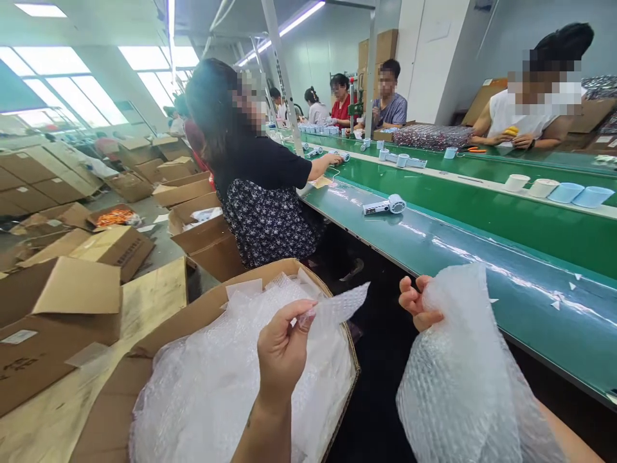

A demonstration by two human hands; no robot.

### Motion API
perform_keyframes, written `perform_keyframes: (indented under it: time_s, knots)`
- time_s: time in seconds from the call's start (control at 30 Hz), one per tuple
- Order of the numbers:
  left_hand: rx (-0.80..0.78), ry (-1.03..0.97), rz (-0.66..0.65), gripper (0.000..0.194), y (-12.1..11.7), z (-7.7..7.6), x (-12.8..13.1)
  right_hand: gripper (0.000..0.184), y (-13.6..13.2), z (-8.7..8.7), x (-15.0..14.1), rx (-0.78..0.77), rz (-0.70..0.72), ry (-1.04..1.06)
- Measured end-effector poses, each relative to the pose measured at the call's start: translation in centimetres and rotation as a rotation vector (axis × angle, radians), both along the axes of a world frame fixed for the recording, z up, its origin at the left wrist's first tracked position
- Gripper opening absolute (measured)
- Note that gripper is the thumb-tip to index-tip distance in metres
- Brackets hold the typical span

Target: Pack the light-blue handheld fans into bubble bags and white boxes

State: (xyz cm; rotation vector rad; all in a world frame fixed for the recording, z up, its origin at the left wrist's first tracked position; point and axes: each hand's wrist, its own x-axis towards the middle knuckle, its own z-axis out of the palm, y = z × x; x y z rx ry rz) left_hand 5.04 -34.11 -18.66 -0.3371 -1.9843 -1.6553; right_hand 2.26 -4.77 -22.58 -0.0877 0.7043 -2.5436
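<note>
The left hand (282, 350) has its thumb and finger pinched together on a strip (343, 303) of bubble wrap, which pokes out past the fingertips toward the right hand (412, 301). The right hand's fingers curl onto the top of a big sheet (456, 386). The sheet hangs down below that grip and hides much of the hand. Behind the left hand is a box (110, 399) full of wrap (202, 386).

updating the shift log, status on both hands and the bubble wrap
Left fingers pinching bubble wrap piece. Right fingers holding bubble wrap sheet. Open carton below left fingers.
</note>
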Motion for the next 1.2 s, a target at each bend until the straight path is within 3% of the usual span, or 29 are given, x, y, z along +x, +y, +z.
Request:
perform_keyframes:
  time_s: [0.13,0.27,0.33,0.47,0.57,0.7,0.8,0.9,0.97,1.03,1.13,1.2]
  knots:
    - [-0.044,0.102,-0.059,0.017,0.2,0.0,0.1,0.013,-0.6,-1.8,-0.2,-0.029,0.028,-0.064]
    - [-0.107,0.172,-0.053,0.018,0.3,0.0,0.0,0.011,-1.4,-2.4,-0.4,-0.068,0.028,-0.027]
    - [-0.304,0.319,-0.052,0.02,0.4,0.5,0.2,0.017,-1.3,-2.1,-0.6,-0.049,0.084,-0.03]
    - [-0.982,0.759,-0.221,0.012,0.9,1.8,1.2,0.03,-0.4,-0.5,-1.0,0.11,0.245,-0.018]
    - [-1.194,0.911,-0.413,0.01,1.3,2.0,2.0,0.031,-0.4,0.7,-1.2,0.217,0.278,-0.018]
    - [-1.239,0.989,-0.653,0.015,1.8,1.8,2.4,0.037,-2.5,2.3,-2.6,0.219,0.249,0.045]
    - [-1.272,1.052,-0.807,0.019,2.4,1.9,2.6,0.033,-5.1,3.2,-4.2,0.211,0.329,0.061]
    - [-1.298,1.084,-0.875,0.023,2.9,1.8,3.2,0.03,-7.6,3.2,-5.1,0.213,0.398,0.067]
    - [-1.273,1.066,-0.886,0.025,3.1,1.3,3.7,0.034,-8.3,3.1,-5.1,0.227,0.368,0.063]
    - [-1.222,0.998,-0.916,0.022,2.8,0.2,4.1,0.037,-7.8,3.1,-4.8,0.267,0.274,0.074]
    - [-1.143,0.816,-0.998,0.021,1.1,-2.5,3.1,0.038,-4.9,3.5,-4.0,0.383,0.039,0.138]
    - [-1.14,0.556,-0.845,0.021,-0.9,-4.7,1.1,0.04,-2.2,3.9,-3.1,0.494,-0.102,0.2]
